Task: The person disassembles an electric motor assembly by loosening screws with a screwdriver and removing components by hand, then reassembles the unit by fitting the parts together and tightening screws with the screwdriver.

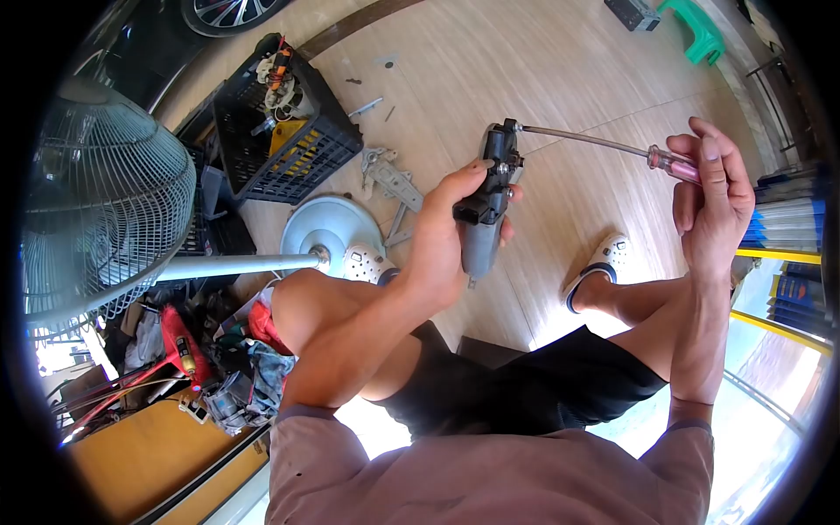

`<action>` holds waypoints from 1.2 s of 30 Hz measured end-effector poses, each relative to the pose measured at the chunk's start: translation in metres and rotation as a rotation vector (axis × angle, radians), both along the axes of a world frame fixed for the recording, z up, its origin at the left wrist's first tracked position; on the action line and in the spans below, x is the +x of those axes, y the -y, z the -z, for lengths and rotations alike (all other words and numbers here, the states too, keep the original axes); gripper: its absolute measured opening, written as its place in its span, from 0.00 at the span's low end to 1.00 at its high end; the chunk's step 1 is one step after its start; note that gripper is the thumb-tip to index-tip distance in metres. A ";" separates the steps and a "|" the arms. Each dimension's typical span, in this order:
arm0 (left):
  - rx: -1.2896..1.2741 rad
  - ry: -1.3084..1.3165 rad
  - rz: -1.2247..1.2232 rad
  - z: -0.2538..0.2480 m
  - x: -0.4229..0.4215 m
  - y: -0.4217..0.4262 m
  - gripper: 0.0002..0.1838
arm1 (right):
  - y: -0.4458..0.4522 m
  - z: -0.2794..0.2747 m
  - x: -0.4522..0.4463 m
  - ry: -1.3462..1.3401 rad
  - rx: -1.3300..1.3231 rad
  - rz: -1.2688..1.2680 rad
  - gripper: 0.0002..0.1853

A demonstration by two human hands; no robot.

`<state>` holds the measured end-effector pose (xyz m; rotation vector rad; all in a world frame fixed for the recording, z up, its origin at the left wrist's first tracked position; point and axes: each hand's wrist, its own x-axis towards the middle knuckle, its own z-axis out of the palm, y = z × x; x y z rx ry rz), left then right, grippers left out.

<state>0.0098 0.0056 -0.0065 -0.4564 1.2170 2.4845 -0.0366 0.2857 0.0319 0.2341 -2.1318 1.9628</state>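
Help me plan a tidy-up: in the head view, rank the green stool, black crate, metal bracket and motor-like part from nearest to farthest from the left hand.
1. Motor-like part, held in the left hand.
2. Metal bracket, on the floor to the left.
3. Black crate, farther left, beyond the bracket.
4. Green stool, far right, near the picture's top.

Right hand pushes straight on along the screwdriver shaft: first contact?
Likely the motor unit in the left hand. The screwdriver in the right hand has its tip at the unit's upper end; touching or just short, one view can't settle.
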 end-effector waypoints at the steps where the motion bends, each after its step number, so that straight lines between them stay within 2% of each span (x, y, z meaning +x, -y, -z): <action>1: -0.002 0.004 0.006 -0.001 0.000 -0.001 0.25 | -0.001 0.003 -0.002 -0.040 0.011 0.000 0.20; 3: -0.001 0.002 0.013 -0.002 0.001 -0.002 0.25 | 0.011 0.009 -0.009 -0.267 -0.015 0.045 0.18; 5: 0.005 -0.007 0.014 -0.002 0.001 -0.001 0.25 | 0.012 0.007 -0.008 -0.256 -0.063 0.014 0.17; 7: 0.010 0.001 0.012 -0.003 0.001 0.000 0.25 | -0.001 -0.005 0.000 -0.014 -0.129 -0.085 0.17; 10: 0.003 -0.001 0.016 -0.002 0.001 0.000 0.25 | 0.003 0.002 -0.003 -0.072 -0.058 0.031 0.17; 12: -0.002 -0.007 0.018 -0.001 0.001 0.000 0.25 | 0.015 0.007 -0.009 -0.279 -0.078 0.046 0.16; 14: -0.004 -0.015 0.018 -0.001 0.002 0.000 0.26 | 0.015 0.005 -0.008 -0.290 -0.094 0.001 0.16; 16: -0.005 -0.002 0.016 -0.003 0.002 0.000 0.26 | 0.001 -0.003 -0.001 -0.106 -0.105 -0.099 0.16; 19: -0.005 -0.016 0.028 -0.001 0.003 0.001 0.26 | -0.003 0.002 -0.002 -0.071 -0.082 -0.041 0.17; 21: -0.001 -0.029 0.035 0.001 0.003 0.002 0.25 | 0.011 0.003 -0.003 -0.197 -0.047 0.057 0.16; 25: 0.005 -0.023 0.034 0.001 0.003 0.001 0.25 | 0.011 0.005 -0.008 -0.340 -0.034 0.022 0.15; 29: -0.005 -0.014 0.033 0.000 0.003 0.002 0.25 | -0.008 0.001 -0.002 -0.096 -0.034 -0.045 0.15; 31: -0.011 -0.021 0.034 0.001 0.003 0.001 0.25 | -0.002 0.001 -0.001 -0.133 -0.011 0.005 0.14; 33: -0.014 -0.023 0.034 0.002 0.003 0.001 0.25 | 0.009 0.006 -0.011 -0.347 -0.029 0.011 0.14; 35: -0.015 -0.019 0.034 0.000 0.003 0.000 0.25 | 0.009 0.006 -0.012 -0.349 -0.064 -0.026 0.14; 36: -0.013 -0.020 0.034 0.000 0.003 0.001 0.25 | 0.002 0.000 -0.007 -0.246 -0.089 -0.065 0.14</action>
